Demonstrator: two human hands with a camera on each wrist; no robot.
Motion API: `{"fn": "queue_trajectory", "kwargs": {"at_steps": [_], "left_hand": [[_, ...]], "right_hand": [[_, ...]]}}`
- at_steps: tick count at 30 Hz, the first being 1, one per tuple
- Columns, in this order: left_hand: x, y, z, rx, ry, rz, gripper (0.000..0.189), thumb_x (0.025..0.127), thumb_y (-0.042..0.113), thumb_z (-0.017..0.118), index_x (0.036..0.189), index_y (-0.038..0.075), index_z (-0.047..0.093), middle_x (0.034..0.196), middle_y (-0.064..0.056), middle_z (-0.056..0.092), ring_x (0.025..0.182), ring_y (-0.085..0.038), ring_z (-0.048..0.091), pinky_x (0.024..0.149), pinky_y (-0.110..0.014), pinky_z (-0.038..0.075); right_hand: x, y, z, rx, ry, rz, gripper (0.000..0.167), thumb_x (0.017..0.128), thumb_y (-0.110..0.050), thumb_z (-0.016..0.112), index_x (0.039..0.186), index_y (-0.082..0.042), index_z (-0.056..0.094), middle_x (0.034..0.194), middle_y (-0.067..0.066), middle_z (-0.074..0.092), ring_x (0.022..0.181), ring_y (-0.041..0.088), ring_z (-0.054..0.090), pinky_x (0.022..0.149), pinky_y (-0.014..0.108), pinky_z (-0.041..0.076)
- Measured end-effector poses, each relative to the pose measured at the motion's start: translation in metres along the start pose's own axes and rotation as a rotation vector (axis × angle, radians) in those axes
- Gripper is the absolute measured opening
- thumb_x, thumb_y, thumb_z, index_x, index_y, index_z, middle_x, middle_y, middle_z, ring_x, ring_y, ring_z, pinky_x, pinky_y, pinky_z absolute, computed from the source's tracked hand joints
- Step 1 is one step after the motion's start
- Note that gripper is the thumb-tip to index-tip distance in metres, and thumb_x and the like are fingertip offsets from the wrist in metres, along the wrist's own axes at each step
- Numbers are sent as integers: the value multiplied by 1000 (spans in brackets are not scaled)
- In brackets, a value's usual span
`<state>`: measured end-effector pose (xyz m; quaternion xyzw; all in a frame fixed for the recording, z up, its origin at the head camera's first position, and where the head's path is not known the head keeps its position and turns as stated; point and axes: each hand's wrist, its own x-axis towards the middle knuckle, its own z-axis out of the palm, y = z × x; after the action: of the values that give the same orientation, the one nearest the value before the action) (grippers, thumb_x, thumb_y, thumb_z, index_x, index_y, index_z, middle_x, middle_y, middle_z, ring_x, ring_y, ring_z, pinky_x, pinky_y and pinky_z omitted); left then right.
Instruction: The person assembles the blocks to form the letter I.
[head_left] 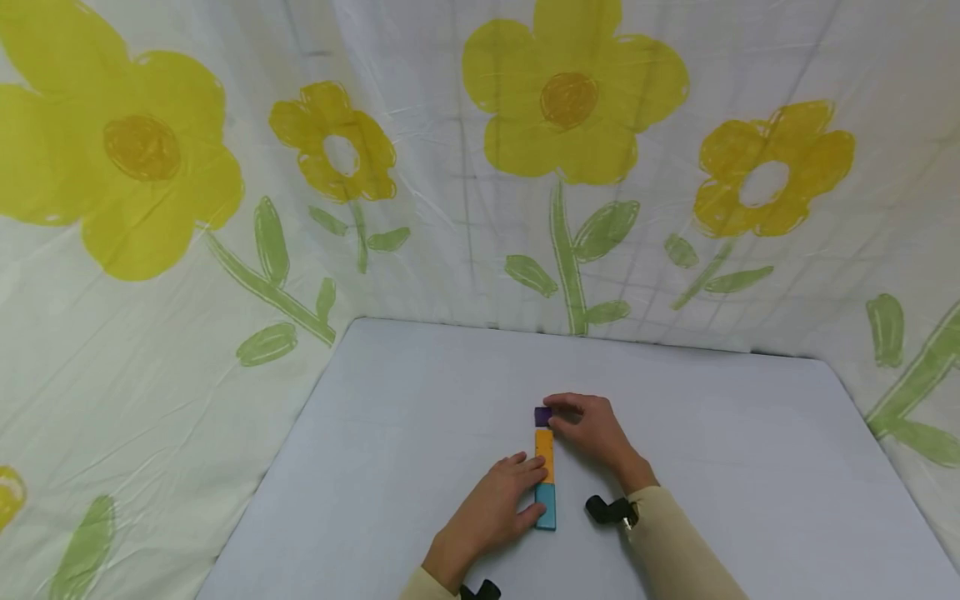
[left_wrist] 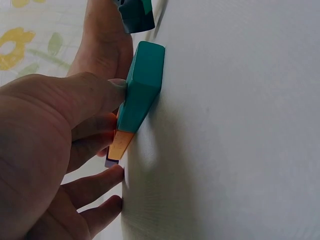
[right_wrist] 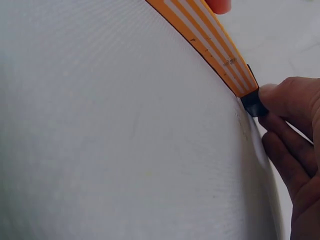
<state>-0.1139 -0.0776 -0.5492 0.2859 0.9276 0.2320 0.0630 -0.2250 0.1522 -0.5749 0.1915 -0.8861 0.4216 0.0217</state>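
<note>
A teal block [head_left: 546, 507], an orange block [head_left: 545, 442] and a small purple block [head_left: 542, 417] form a line on the white table, teal nearest. My left hand [head_left: 498, 502] lies at the line's left side. Its thumb touches the teal block, and fairly straight fingers reach onto the orange one. The far end is where my right hand [head_left: 595, 427] pinches the purple block between thumb and index finger. In the right wrist view this block [right_wrist: 254, 103] looks almost black beside the white-striped orange block [right_wrist: 220, 50]. The left wrist view shows the teal block [left_wrist: 145, 75] close up.
The white table [head_left: 712, 450] extends around the blocks. Behind it and at its sides hangs a white cloth [head_left: 427, 242] with yellow flowers. A black wrist device [head_left: 611, 509] is worn at the right sleeve, and another [head_left: 482, 590] at the left.
</note>
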Motion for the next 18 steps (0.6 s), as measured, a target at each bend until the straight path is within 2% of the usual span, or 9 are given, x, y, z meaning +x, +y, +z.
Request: {"fn": "queue_trajectory", "kwargs": {"at_steps": [18], "left_hand": [[1,4,-3,-9,-32,-36,51,104,33,77,149,13,69,161,2,61,154,-27,54,128,-50,45]], "right_hand": [[-6,1,4,-6,58,-17,32,95,-14,86,127,-17,82,123,1,83,115,25,79,105,55,62]]}}
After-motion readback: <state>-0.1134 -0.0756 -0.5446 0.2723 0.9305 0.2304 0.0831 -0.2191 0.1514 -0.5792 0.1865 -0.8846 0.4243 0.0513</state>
